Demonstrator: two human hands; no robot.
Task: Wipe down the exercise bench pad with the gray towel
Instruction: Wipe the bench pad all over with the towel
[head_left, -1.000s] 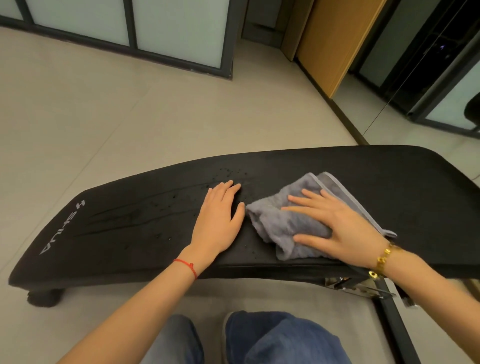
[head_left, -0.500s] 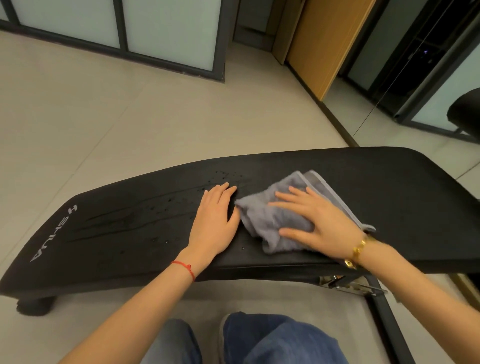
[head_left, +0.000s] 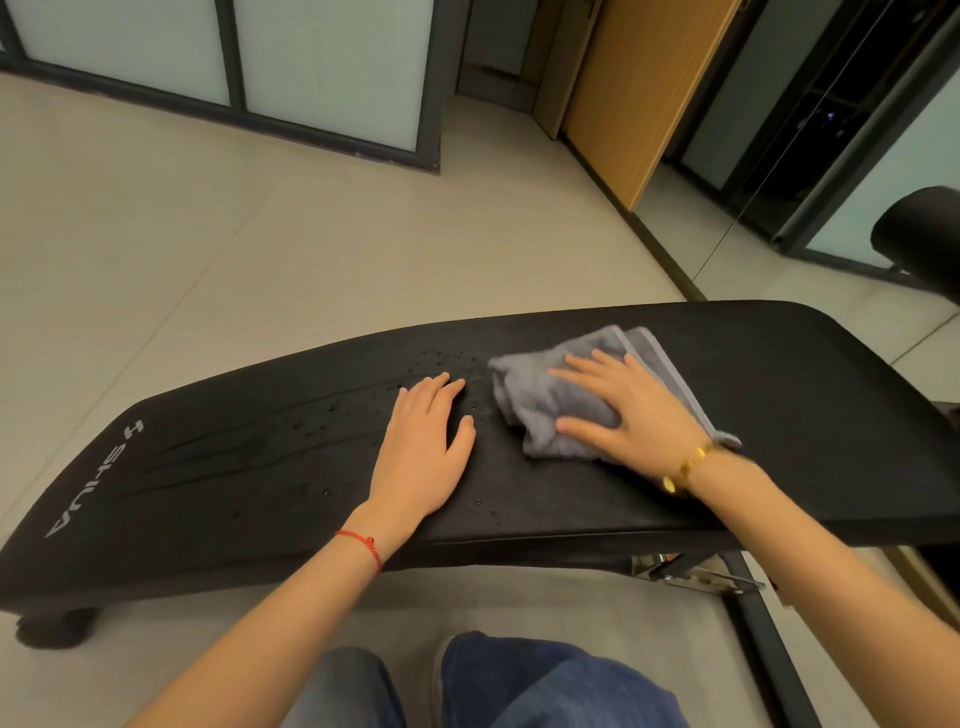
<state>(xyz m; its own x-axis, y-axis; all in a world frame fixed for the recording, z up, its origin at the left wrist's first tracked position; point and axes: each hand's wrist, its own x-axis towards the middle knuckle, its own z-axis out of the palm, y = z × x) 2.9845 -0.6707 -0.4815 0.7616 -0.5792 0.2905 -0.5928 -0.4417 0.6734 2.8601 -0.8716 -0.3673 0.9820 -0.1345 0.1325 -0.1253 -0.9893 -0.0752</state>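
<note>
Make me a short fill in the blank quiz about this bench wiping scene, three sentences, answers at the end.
1. The right hand presses flat on a gray ____ lying on the bench pad.
2. The left hand rests flat on the pad, and its wrist wears a thin ____ string.
3. Small water ____ dot the pad just beyond the left hand's fingertips.

Missing words: towel; red; droplets

Matt black bench pad (head_left: 779, 415) with fine grain, beaded with water droplets (head_left: 447, 364) and dark wet streaks, soft fluffy gray towel (head_left: 550, 405) — plush cloth with stitched hem, shiny metal bracket (head_left: 691, 574) beneath, smooth pale floor tiles (head_left: 208, 260), warm wood-veneer door (head_left: 639, 93) — satin finish.
</note>
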